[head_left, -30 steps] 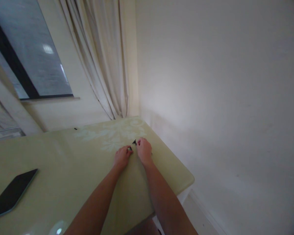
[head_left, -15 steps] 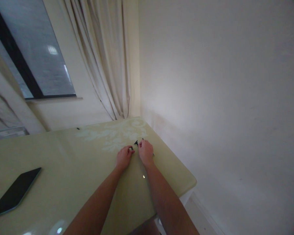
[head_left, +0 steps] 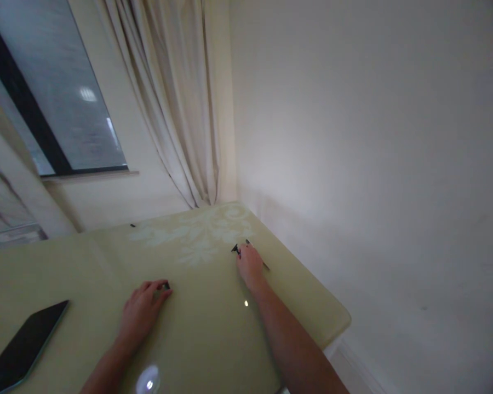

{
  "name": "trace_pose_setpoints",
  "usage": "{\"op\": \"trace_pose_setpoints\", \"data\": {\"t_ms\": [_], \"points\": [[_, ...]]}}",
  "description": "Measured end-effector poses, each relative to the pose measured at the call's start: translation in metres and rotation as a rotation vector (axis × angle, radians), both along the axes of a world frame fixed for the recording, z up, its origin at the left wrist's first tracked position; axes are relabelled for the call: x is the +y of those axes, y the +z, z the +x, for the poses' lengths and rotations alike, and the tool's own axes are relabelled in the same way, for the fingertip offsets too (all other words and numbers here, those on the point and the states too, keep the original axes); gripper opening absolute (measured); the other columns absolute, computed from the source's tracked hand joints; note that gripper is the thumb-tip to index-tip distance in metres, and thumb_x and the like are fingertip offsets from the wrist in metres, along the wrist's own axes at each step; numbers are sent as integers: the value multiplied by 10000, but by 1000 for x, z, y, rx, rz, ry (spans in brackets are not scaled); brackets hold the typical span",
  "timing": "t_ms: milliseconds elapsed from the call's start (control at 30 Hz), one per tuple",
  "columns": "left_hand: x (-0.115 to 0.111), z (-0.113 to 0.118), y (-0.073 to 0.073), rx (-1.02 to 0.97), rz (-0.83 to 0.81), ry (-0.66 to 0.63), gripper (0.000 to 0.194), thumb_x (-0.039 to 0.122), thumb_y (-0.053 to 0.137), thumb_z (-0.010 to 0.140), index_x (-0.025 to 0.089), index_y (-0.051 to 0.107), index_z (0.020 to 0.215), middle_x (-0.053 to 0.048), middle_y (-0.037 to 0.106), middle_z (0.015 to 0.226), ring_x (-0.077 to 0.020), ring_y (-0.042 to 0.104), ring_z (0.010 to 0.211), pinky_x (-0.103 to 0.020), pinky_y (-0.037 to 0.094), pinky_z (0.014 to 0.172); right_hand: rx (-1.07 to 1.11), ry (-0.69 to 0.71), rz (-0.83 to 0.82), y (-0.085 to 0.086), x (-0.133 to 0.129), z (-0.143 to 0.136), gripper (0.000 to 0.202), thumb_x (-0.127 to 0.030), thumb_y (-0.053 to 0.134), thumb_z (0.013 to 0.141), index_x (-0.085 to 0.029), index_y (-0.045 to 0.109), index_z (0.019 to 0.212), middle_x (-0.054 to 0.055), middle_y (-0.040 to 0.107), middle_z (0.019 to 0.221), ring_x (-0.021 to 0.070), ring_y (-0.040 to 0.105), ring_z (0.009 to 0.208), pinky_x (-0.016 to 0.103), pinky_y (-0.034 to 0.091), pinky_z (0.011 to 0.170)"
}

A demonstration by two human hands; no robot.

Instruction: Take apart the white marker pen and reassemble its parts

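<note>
My left hand [head_left: 143,309] is low over the table, closed in a pinch. Between its thumb and fingertips is a small dark piece [head_left: 166,285], too small to name. Farther off, near the table's right edge, my right hand [head_left: 250,264] is closed around a small black T-shaped object [head_left: 235,249], whose head pokes out left of the fingers. A thin dark stick-like item [head_left: 266,266] shows past the right side of that hand, and a dark tip [head_left: 247,241] shows above it. My fingers hide whether these two are one thing.
The glossy yellow-green table [head_left: 197,328] has a pale floral pattern at its far corner. A dark flat tablet-like slab [head_left: 27,345] lies at the left. One small black piece [head_left: 132,225] is by the back edge. A wall [head_left: 353,164] runs along the right, curtains [head_left: 176,109] behind.
My left hand has moved left and nearer to me with the small dark piece, away from my right hand. The right hand stays near its place, still on the T-shaped object.
</note>
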State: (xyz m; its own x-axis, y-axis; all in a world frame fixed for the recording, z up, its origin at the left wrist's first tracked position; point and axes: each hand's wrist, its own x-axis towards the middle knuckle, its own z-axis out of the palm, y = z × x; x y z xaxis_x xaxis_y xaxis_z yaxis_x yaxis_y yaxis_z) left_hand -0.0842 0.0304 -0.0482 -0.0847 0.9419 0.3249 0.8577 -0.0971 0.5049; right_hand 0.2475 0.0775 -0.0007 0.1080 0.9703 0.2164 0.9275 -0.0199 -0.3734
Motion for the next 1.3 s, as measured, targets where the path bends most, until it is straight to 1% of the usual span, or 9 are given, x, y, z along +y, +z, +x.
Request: {"op": "trace_pose_setpoints", "data": {"t_ms": [200, 367, 533, 800, 933, 1000, 1067, 1200, 1300], "points": [[-4, 12, 0, 98, -33, -100, 427, 403, 462, 959, 210, 744, 1215, -121, 720, 1147, -282, 688, 1069, -398, 512, 959, 69, 135, 33, -6, 3, 4, 167, -116, 649, 934, -179, 745, 1055, 108, 745, 1080, 228, 690, 990, 287, 452, 830], [-7, 24, 7, 147, -42, -126, 389, 347, 483, 973, 176, 735, 1215, -144, 711, 1183, -294, 667, 1117, -406, 496, 987, 198, 231, 150, -12, -4, -15, 154, -93, 657, 896, -176, 719, 1010, 81, 716, 1029, 190, 657, 883, 267, 442, 801], [-8, 25, 15, 216, -126, -25, 399, 329, 473, 989, 191, 719, 1272, -148, 700, 1236, -306, 651, 1166, -411, 487, 972, 177, 353, 139, -13, -8, -59, 136, -92, 648, 884, -179, 698, 976, 75, 691, 1002, 187, 621, 853, 275, 431, 782], [-8, 17, 21, 204, -203, 60, 454, 410, 424, 1016, 234, 695, 1335, -141, 687, 1279, -322, 628, 1232, -467, 466, 978, 215, 392, 94, -21, -2, -161, 164, -131, 653, 881, -184, 688, 1032, 86, 693, 1041, 204, 636, 897, 294, 448, 779], [-5, 11, 18, 228, -202, 66, 490, 402, 370, 1027, 225, 688, 1355, -159, 676, 1298, -341, 612, 1258, -493, 469, 983, 230, 391, 72, -24, -3, -182, 149, -237, 670, 931, -181, 692, 1068, 104, 699, 1083, 220, 654, 933, 302, 463, 776], [-2, 8, 17, 217, -221, 89, 504, 406, 368, 1024, 220, 684, 1370, -162, 677, 1302, -347, 619, 1244, -500, 480, 974, 236, 381, 69, -18, 0, -169, 188, -317, 678, 951, -183, 696, 1082, 104, 702, 1094, 225, 659, 945, 309, 473, 792], [0, 6, 15, 204, -217, 96, 513, 409, 374, 1018, 213, 686, 1375, -160, 683, 1292, -347, 632, 1217, -500, 490, 965, 203, 316, 77, -9, 5, -136, 184, -312, 649, 974, -189, 700, 1100, 103, 703, 1108, 232, 660, 987, 320, 478, 832], [4, 1, 15, 174, -173, 77, 521, 387, 385, 1000, 182, 689, 1371, -155, 706, 1232, -334, 661, 1152, -469, 510, 944, -43, 76, 132, 10, 16, -32, 208, -180, 637, 942, -174, 696, 1141, 159, 675, 1213, 284, 606, 1163, 362, 452, 954], [2, 6, 20, 160, -138, 89, 515, 381, 367, 1002, 153, 711, 1311, -162, 717, 1187, -324, 674, 1106, -430, 513, 933, -169, -95, 121, 12, 16, 40, 271, -167, 633, 930, -155, 666, 1199, 201, 647, 1252, 319, 577, 1207, 378, 435, 959]]}}
